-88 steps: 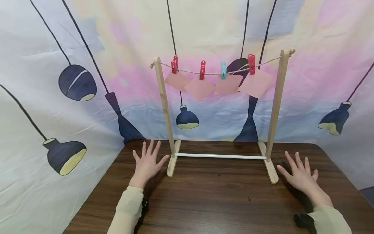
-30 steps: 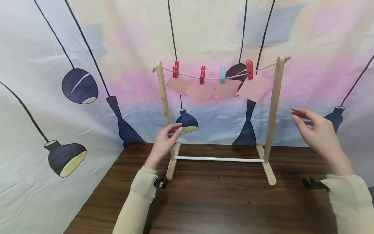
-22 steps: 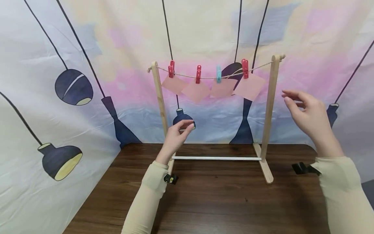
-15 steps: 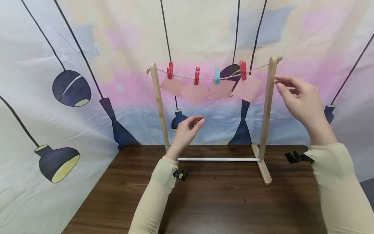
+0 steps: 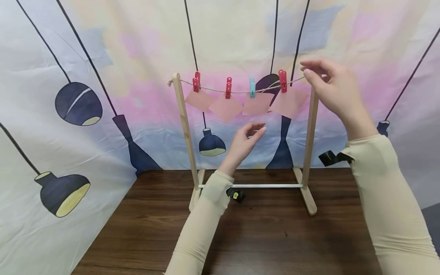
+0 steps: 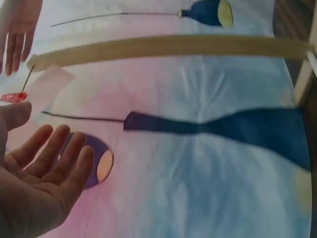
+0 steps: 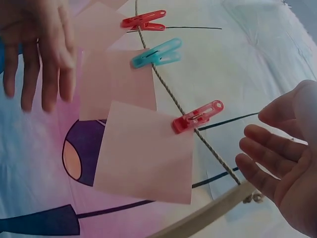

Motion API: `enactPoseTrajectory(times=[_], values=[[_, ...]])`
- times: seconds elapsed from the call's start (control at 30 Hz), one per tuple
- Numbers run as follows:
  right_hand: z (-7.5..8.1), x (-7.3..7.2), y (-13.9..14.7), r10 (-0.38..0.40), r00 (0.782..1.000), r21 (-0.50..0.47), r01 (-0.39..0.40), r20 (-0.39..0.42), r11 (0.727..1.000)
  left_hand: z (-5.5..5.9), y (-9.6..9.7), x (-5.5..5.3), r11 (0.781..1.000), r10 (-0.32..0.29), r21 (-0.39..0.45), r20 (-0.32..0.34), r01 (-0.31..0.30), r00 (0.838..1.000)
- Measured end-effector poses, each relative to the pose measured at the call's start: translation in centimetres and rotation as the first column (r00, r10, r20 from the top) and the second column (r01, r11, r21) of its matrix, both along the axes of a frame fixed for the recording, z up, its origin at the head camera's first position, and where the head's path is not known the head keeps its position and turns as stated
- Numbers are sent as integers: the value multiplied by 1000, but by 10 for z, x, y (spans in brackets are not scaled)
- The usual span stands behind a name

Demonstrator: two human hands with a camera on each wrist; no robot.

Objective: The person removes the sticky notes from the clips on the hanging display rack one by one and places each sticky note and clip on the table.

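Note:
My right hand (image 5: 338,91) is raised at the top of the right wooden post (image 5: 310,137), fingers loosely bent, holding nothing. The rightmost red clothespin (image 5: 283,81) is a short way left of its fingertips and clips a pink paper square (image 5: 289,102) to the twine (image 7: 168,90). Below the hanging papers, in front of the frame, hovers my left hand (image 5: 243,145), its relaxed fingers around nothing. A light blue clothespin (image 5: 252,88) holds another pink square (image 5: 258,104) above it. Farther left, two red clothespins, one the middle clothespin (image 5: 228,88), hold pink squares too.
The wooden stand has a left post (image 5: 185,130) and a white crossbar (image 5: 268,186) low between its feet. It stands on a dark brown table (image 5: 271,240). Behind hangs a cloth (image 5: 237,34) printed with lamps.
Both hands have left the tabletop, where they lay spread beside the stand. The left has moved up and right under the papers; the right has risen leftward to the post top.

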State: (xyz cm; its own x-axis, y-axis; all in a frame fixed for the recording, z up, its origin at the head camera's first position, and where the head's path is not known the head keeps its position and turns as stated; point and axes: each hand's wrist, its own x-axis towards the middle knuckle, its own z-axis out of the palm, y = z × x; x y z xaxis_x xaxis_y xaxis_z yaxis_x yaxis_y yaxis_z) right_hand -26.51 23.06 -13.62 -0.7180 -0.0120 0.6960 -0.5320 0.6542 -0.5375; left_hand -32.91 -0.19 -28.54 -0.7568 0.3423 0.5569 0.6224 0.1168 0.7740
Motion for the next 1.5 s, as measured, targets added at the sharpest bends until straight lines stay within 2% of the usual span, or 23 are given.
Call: enactPoseTrajectory(times=[0.2, 0.4, 0.53, 0.67, 0.83, 1.0, 1.13, 1.27, 1.5], values=[[11, -10, -10, 47, 994, -13, -46, 96, 999, 4, 29, 0, 989, -92, 127, 125, 76, 988], [17, -16, -20, 73, 987, 8, -75, 145, 997, 7, 48, 0, 966, -167, 230, 199, 120, 966], [20, -18, -25, 71, 981, 45, -80, 181, 996, 10, 57, 3, 947, -201, 295, 225, 130, 953], [25, -20, -31, 53, 973, 94, -76, 226, 993, 13, 64, 5, 926, -233, 348, 216, 149, 948], [33, -26, -38, 64, 960, 153, -109, 272, 982, 14, 66, 3, 907, -235, 398, 211, 137, 949], [40, -32, -39, 57, 947, 242, -139, 316, 960, 14, 65, 2, 906, -207, 412, 225, 100, 952], [45, -35, -41, 38, 926, 279, -152, 376, 948, 12, 63, 1, 911, -190, 402, 223, 87, 956], [47, -37, -43, 57, 906, 260, -180, 420, 949, 10, 61, 1, 914, -185, 395, 216, 87, 959], [48, -37, -42, 86, 892, 198, -191, 443, 961, 8, 58, -1, 911, -182, 404, 217, 82, 959]])
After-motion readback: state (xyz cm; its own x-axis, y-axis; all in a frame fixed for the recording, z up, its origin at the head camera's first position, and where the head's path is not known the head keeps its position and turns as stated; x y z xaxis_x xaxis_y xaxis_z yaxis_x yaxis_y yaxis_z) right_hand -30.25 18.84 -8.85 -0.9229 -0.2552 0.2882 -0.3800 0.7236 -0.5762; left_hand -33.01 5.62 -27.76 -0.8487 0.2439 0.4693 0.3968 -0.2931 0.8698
